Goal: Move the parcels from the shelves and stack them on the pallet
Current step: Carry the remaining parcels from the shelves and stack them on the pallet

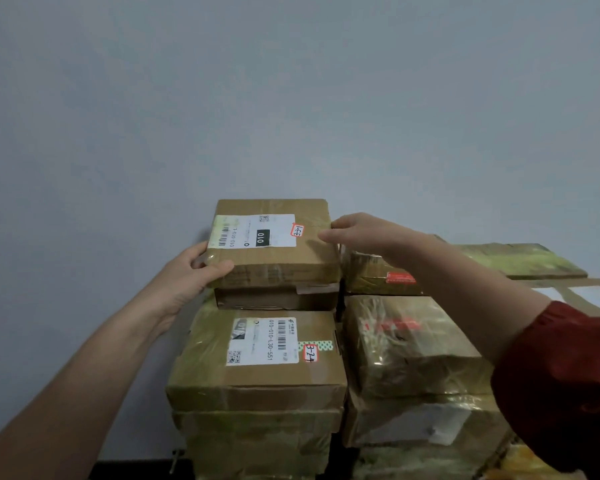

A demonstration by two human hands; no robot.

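Where the lower edge of the frame cuts it off, a stack of taped cardboard parcels fills centre and right.

- Lower right, nearest: red sleeve [561,386] on the right arm. Lower left: bare left forearm.
- Centre, below middle: labelled parcel [257,379], with a white shipping label and a red-edged handwritten tag on its top face.
- Just right of it: tape-wrapped parcel [409,344] with a smeared red marking.
- On the labelled parcel lies a thin parcel [278,299], and on that the top parcel [278,261], flat, with a white label bearing a black "010" block.
- Left hand [194,271] grips its near left corner, thumb across the front and fingers curled round the side.
- Right hand [357,233] holds its right edge, fingers bent onto the top face.
- Farther right: flat parcels [520,259].
- Behind stands a grey wall [291,81].
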